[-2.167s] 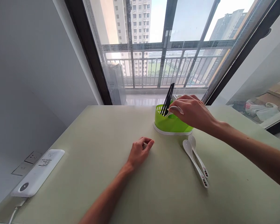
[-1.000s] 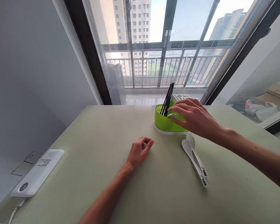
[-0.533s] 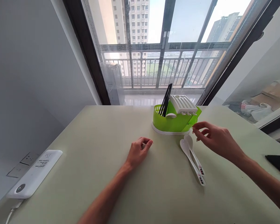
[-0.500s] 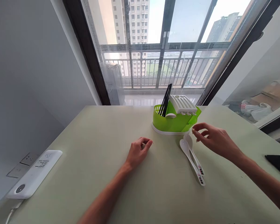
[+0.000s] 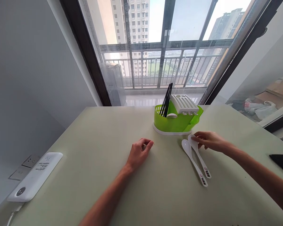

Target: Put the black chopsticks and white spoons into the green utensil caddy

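I log the pale table (image 5: 96, 135) as the work surface. The green holder (image 5: 166, 125) stands at its far side, with black chopsticks (image 5: 166, 102) leaning inside. My right hand (image 5: 209, 140) touches the bowl of the right spoon (image 5: 204, 164); I cannot tell whether the fingers grasp it. My left hand (image 5: 138, 153) rests near centre, fingers curled, contents unverified. The left spoon (image 5: 195, 163) lies beside the right one, untouched. Status: one white spoon (image 5: 172, 115) already in the holder, two outside.

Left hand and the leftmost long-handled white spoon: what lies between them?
Only pale green tabletop separates the left hand and the white spoon in the head view.
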Available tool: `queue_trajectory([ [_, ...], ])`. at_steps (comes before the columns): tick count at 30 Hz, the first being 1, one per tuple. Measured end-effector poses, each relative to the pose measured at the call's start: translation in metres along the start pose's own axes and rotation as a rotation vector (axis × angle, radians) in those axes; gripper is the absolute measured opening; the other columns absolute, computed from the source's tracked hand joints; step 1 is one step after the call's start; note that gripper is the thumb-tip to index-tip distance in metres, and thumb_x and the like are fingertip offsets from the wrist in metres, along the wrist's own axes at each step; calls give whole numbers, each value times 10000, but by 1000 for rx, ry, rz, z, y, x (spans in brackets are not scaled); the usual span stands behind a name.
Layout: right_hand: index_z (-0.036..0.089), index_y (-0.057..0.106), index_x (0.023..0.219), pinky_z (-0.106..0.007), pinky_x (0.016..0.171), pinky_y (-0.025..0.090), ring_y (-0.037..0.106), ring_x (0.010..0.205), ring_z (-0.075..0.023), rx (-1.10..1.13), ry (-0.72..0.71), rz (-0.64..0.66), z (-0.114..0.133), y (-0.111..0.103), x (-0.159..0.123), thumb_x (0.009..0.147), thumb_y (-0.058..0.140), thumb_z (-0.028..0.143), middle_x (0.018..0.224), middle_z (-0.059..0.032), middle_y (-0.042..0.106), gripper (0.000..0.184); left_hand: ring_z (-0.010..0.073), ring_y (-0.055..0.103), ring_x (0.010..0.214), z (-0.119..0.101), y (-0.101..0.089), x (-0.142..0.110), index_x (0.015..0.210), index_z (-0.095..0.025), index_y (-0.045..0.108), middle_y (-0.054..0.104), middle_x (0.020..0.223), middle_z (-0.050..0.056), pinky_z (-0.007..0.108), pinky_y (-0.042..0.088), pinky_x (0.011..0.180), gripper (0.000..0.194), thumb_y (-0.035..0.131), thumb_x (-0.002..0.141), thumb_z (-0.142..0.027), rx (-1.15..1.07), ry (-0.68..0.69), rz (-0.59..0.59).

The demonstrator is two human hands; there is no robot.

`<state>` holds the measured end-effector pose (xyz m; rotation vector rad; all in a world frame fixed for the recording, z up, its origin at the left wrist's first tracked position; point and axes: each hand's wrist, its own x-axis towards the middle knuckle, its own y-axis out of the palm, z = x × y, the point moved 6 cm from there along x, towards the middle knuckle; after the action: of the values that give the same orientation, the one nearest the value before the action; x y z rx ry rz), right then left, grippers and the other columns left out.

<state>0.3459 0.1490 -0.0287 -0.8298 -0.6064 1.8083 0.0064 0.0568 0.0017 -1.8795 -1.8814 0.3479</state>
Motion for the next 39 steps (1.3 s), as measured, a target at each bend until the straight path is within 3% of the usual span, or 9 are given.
queue_trajectory([
  [4, 217, 738, 941, -335, 564, 519, 711, 645, -241, -187, -126, -261, 39, -40, -36, 916, 445, 734, 757, -84, 773, 595, 130, 558, 676, 1, 0, 0, 956, -187, 753, 743, 920, 29, 256, 421, 646, 393, 541, 963, -517, 1, 2, 8],
  [7, 246, 712, 1024, -351, 577, 523, 731, 655, -255, -314, -261, -450, 95, -67, -74, 957, 459, 679, 806, -61, 783, 505, 131, 559, 674, 1, 1, 0, 955, -191, 755, 744, 913, 26, 258, 427, 650, 399, 539, 962, -526, -1, 6, 15],
  [10, 307, 697, 1081, -370, 594, 534, 739, 623, -259, -303, -396, -665, 156, -85, -108, 960, 505, 658, 762, -14, 769, 418, 131, 557, 671, 0, 1, 1, 947, -190, 755, 742, 895, 23, 258, 431, 651, 403, 535, 963, -529, -1, -1, 15],
  [15, 388, 706, 1140, -371, 629, 566, 777, 739, -273, -262, -593, -906, 233, -96, -143, 966, 588, 560, 844, 26, 772, 271, 138, 583, 702, -1, 0, 0, 931, -191, 754, 736, 872, 22, 254, 433, 659, 385, 544, 962, -512, 10, -13, 9],
  [19, 359, 708, 1113, -357, 656, 568, 775, 887, -275, -296, -746, -1065, 269, -99, -146, 987, 591, 481, 925, 7, 786, 211, 140, 590, 693, -1, 0, 0, 919, -190, 761, 737, 850, 27, 249, 436, 640, 388, 556, 950, -518, 11, -6, 6],
  [22, 277, 709, 1068, -326, 657, 551, 772, 828, -234, -350, -828, -1112, 277, -95, -124, 992, 594, 449, 910, -12, 792, 220, 139, 584, 680, 0, 0, 1, 916, -189, 764, 743, 855, 34, 252, 441, 634, 411, 539, 951, -531, 11, 7, 6],
  [27, 208, 720, 1040, -277, 577, 420, 711, 660, -185, -482, -738, -1035, 262, -73, -69, 1043, 490, 456, 832, -36, 786, 338, 128, 555, 645, -1, 1, 0, 945, -183, 763, 749, 888, 38, 257, 434, 631, 410, 523, 960, -515, 15, 14, 20],
  [31, 225, 707, 1029, -274, 566, 339, 670, 640, -173, -569, -693, -970, 247, -52, -49, 1052, 460, 445, 779, -34, 763, 332, 127, 551, 636, -1, 2, 0, 936, -188, 767, 750, 885, 38, 254, 431, 620, 397, 535, 958, -510, 19, 17, 19],
  [39, 206, 710, 947, -330, 807, 437, 710, 767, -203, -682, -764, -833, 231, -20, -36, 1038, 492, 298, 804, -46, 773, 254, 122, 561, 648, -1, 2, -1, 910, -188, 764, 738, 896, 36, 253, 445, 641, 359, 545, 963, -468, 22, 42, 26],
])
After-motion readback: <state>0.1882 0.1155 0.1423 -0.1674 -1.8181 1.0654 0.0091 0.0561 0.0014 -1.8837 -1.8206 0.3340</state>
